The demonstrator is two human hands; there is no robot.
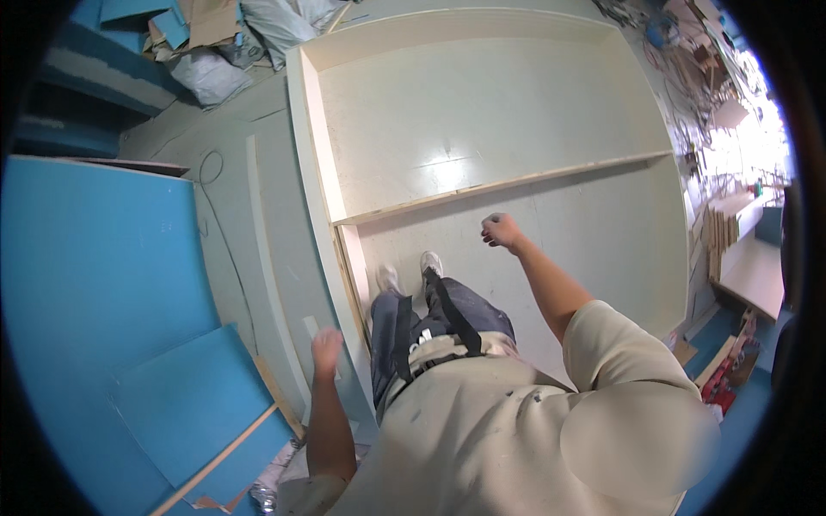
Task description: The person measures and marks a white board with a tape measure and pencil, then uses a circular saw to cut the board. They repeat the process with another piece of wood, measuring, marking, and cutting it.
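Note:
A large, shallow, cream-coloured wooden frame (331,193) lies around me. A straight divider board (516,182) crosses it from left to right. My feet are inside the near section, close to its left side. My right hand (499,230) hangs over that section, just short of the divider, apart from it. Its fingers are curled, with a greyish patch at them; whether they hold something small cannot be made out. My left hand (325,351) is low at my left side, outside the frame's left board. It is slightly smeared and its fingers are not distinct.
Blue sheets (103,258) fill the left side, with a thin wooden strip (225,451) across them. A long pale strip (262,232) and a cable (225,232) lie beside the frame. Plastic bags (211,77) sit at far left; stacked boards (731,219) and clutter stand right.

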